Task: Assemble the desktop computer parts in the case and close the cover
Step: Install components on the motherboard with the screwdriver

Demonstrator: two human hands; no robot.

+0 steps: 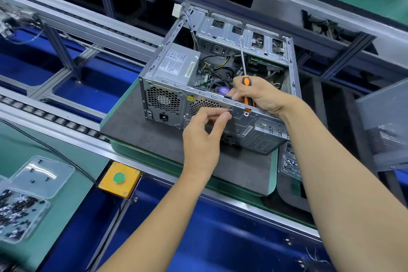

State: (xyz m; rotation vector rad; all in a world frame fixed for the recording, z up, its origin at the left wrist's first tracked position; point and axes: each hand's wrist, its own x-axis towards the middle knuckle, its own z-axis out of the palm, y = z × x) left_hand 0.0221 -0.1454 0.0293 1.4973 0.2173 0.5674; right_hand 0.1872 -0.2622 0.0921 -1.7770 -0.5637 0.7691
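Your computer case (220, 86) lies on its side on a dark pad (136, 130), open face up, with the power supply (176, 65) seated in its far-left corner and loose cables (217, 66) running across the board inside. Your right hand (258, 95) rests on the near top edge of the case, its fingers (237, 95) wrapped around the orange-and-black handle of a screwdriver (246, 81) whose shaft points up and away over the open interior. Your left hand (203, 132) sits at the rear panel just below that edge, thumb and forefinger pinched together against the metal beside the round fan grille (202, 106); anything between them is too small to make out. A clear tray of screws (19, 212) sits on the green counter (66, 194) at your lower left, near a yellow box with a green button (119, 178).
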